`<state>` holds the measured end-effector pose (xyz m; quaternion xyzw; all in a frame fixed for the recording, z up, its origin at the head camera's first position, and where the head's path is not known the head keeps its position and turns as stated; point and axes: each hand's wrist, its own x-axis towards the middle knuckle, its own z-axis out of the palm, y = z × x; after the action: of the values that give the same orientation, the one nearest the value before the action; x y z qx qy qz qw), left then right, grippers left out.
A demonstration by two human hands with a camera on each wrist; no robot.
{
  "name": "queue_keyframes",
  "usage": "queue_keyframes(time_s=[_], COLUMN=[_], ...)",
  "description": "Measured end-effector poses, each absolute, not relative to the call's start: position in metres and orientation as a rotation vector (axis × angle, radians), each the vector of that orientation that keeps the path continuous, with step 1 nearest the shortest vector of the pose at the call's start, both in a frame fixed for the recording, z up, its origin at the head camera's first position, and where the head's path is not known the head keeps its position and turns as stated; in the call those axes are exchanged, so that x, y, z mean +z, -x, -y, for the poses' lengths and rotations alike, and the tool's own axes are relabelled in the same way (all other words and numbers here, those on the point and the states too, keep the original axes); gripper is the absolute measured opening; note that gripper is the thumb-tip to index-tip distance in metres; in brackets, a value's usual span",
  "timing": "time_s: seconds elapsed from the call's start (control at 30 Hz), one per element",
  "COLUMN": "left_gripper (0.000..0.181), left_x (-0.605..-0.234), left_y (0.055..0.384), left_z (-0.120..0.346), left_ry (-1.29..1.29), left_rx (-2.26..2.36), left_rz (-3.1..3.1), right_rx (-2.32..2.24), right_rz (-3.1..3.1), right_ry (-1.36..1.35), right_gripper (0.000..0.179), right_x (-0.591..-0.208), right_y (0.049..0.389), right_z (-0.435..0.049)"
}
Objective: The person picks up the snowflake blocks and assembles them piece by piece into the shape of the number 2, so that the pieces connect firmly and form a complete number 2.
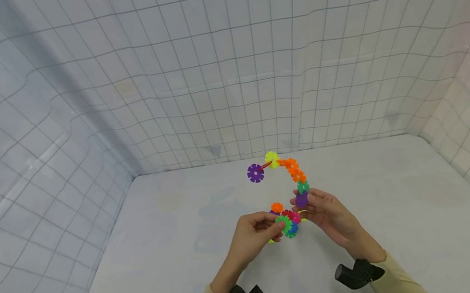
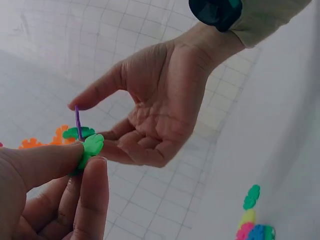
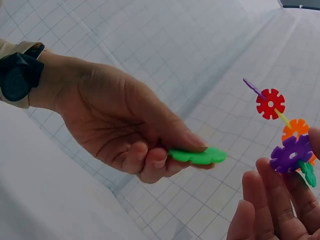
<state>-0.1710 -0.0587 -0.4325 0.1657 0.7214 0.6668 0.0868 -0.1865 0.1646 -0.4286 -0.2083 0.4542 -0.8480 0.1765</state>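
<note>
My left hand [image 1: 250, 239] pinches a light green notched disc [image 3: 197, 156] between thumb and fingertips. Opposite it, my right hand [image 1: 334, 217] holds a purple notched disc [image 3: 289, 155] by its edges. That purple disc is the near end of a curved chain of linked plastic discs. Beyond it come a darker green disc [image 1: 303, 187], several orange discs [image 1: 293, 166], a yellow disc [image 1: 272, 159], a red disc [image 3: 270, 104] seen nearly edge-on from the head, and another purple disc [image 1: 255, 173] at the far end. In the left wrist view, the light green disc overlaps the chain's near end.
A small heap of loose notched discs lies on the white table [image 1: 165, 261] below the hands, including a pink disc [image 2: 244, 231], a blue disc [image 2: 256, 232] and an orange disc [image 1: 276, 207]. White sheeting with a dark grid [image 1: 252, 67] rises behind the table and at both sides.
</note>
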Motion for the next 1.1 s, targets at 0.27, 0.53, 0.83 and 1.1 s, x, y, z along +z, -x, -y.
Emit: queue_keyframes(time_s=[0.27,0.53,0.83,1.1], left_gripper=[0.021,0.023,0.021,0.017], left_x=[-0.420,-0.423,-0.432,-0.439], left_y=[0.164,0.162,0.163,0.159], left_z=[0.050,0.047,0.041,0.036], left_ry=[-0.436,-0.431,-0.384,-0.351], left_rx=[2.169,2.233,2.293,2.409], left_rz=[-1.918,-1.908,-1.985,-1.999], right_rx=[-2.373,-2.352,-2.313,-2.315], right_rz=[-1.342,-1.473,-1.807,-1.893], right_ry=[0.609,0.566,0.443,0.530], right_gripper=[0.028,0.024,0.016,0.012], right_x=[-0.431,-0.433,-0.433,-0.433], right_y=[0.184,0.182,0.177,0.174], right_z=[-0.160,-0.155,-0.147,-0.144])
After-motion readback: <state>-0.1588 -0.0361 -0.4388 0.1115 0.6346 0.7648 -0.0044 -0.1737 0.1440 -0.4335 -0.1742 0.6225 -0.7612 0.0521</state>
